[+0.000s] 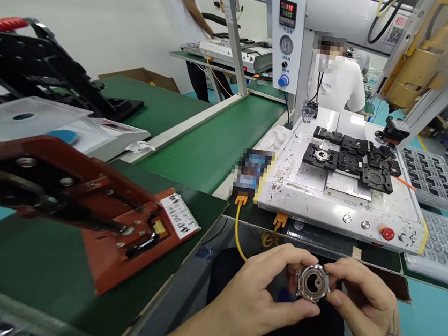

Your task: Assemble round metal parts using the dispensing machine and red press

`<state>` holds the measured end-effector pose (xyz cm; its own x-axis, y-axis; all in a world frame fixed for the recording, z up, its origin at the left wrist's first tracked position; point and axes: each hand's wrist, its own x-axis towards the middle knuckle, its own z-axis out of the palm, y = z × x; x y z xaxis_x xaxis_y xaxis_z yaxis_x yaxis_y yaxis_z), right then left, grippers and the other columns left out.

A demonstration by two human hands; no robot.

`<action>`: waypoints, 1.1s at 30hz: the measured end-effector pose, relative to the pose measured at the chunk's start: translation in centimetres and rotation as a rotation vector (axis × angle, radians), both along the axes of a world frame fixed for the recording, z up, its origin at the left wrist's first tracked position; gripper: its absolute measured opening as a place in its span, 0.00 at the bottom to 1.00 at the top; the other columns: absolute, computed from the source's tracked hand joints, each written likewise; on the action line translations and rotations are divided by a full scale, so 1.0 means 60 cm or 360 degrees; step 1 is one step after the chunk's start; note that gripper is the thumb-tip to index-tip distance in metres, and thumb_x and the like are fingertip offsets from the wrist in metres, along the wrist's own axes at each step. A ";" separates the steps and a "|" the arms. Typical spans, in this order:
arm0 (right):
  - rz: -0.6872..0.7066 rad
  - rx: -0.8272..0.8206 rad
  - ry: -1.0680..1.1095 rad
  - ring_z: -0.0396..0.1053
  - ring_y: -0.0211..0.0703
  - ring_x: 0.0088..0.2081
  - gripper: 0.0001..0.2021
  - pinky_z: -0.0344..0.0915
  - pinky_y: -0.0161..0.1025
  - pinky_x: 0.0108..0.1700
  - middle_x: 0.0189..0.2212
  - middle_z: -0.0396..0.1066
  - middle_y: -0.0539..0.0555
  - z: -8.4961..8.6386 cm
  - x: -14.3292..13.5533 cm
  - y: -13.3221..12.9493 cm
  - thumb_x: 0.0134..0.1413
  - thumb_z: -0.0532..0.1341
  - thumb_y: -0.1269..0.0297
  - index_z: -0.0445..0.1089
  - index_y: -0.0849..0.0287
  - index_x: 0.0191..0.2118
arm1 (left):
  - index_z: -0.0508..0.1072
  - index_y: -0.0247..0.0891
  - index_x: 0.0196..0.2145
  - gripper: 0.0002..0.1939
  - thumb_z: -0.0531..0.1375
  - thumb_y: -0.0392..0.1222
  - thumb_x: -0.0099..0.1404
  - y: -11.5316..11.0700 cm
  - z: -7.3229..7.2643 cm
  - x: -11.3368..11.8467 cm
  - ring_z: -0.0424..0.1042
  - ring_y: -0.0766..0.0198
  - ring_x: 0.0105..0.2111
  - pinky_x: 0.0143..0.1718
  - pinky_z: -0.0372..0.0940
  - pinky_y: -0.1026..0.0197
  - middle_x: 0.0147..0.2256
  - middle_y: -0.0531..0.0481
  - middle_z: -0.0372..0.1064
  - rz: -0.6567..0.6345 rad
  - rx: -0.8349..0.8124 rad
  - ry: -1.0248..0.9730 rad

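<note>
A round silver watch case [313,283] with a dark opening is held up over my lap, in front of the white machine. My left hand [270,289] pinches its left side between thumb and fingers. The fingertips of my right hand [366,303] grip its right edge. Beyond my hands, the white machine base [305,199] carries several black fixtures [350,161], and one of them holds a round silver part [321,156].
A red-brown lever press [117,253] stands on the green table at left. A phone [252,172] and a yellow cable [239,234] lie left of the machine. Clear trays [433,178] sit at right. Two people are farther back.
</note>
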<state>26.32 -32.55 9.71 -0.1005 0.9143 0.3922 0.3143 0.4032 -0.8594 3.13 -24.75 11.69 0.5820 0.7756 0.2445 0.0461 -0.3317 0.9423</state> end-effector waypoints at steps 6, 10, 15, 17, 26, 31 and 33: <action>0.0033 -0.0003 0.0018 0.78 0.47 0.39 0.21 0.79 0.42 0.44 0.40 0.80 0.52 0.000 0.001 0.000 0.70 0.67 0.70 0.76 0.43 0.63 | 0.80 0.43 0.52 0.21 0.77 0.47 0.63 0.002 -0.004 0.001 0.78 0.61 0.35 0.40 0.75 0.61 0.40 0.51 0.81 -0.0016 0.0039 -0.0022; 0.0064 0.0015 0.0015 0.78 0.46 0.38 0.21 0.78 0.42 0.43 0.39 0.80 0.51 0.005 0.000 0.001 0.70 0.67 0.70 0.75 0.43 0.63 | 0.80 0.44 0.52 0.22 0.78 0.45 0.63 0.002 -0.009 0.001 0.78 0.62 0.36 0.43 0.74 0.61 0.40 0.52 0.82 -0.0025 0.0057 -0.0053; 0.0062 0.0026 0.0003 0.78 0.48 0.38 0.21 0.78 0.43 0.42 0.39 0.80 0.52 0.011 -0.003 -0.001 0.70 0.67 0.71 0.76 0.44 0.63 | 0.81 0.43 0.52 0.22 0.78 0.45 0.63 0.002 -0.011 0.000 0.80 0.60 0.38 0.45 0.76 0.60 0.42 0.50 0.83 -0.0011 0.0028 -0.0051; 0.0068 0.0045 -0.0008 0.78 0.48 0.38 0.22 0.78 0.44 0.42 0.40 0.80 0.53 0.012 -0.004 0.000 0.69 0.67 0.72 0.76 0.44 0.64 | 0.81 0.42 0.52 0.22 0.77 0.47 0.63 0.003 -0.013 0.001 0.81 0.59 0.38 0.45 0.77 0.59 0.42 0.49 0.83 -0.0001 0.0028 -0.0041; 0.0061 0.0108 -0.0052 0.78 0.46 0.40 0.23 0.79 0.42 0.45 0.41 0.80 0.54 0.013 -0.006 0.007 0.69 0.67 0.74 0.75 0.46 0.65 | 0.80 0.43 0.52 0.22 0.77 0.42 0.62 0.005 -0.021 0.003 0.80 0.60 0.37 0.45 0.76 0.60 0.41 0.51 0.82 0.0049 0.0074 -0.0041; -0.0003 -0.0226 0.0315 0.79 0.42 0.38 0.15 0.79 0.35 0.43 0.39 0.80 0.51 0.005 -0.008 0.015 0.70 0.70 0.67 0.80 0.44 0.58 | 0.82 0.46 0.53 0.22 0.78 0.44 0.62 -0.004 -0.020 0.011 0.79 0.61 0.37 0.43 0.75 0.61 0.40 0.53 0.81 0.0140 -0.0142 -0.0115; 0.0001 -0.0334 0.0466 0.79 0.42 0.38 0.13 0.80 0.35 0.42 0.39 0.81 0.52 0.000 -0.008 0.018 0.70 0.70 0.65 0.81 0.46 0.57 | 0.83 0.47 0.52 0.22 0.78 0.41 0.62 -0.008 -0.017 0.014 0.78 0.62 0.36 0.43 0.75 0.61 0.41 0.53 0.81 0.0161 -0.0230 -0.0139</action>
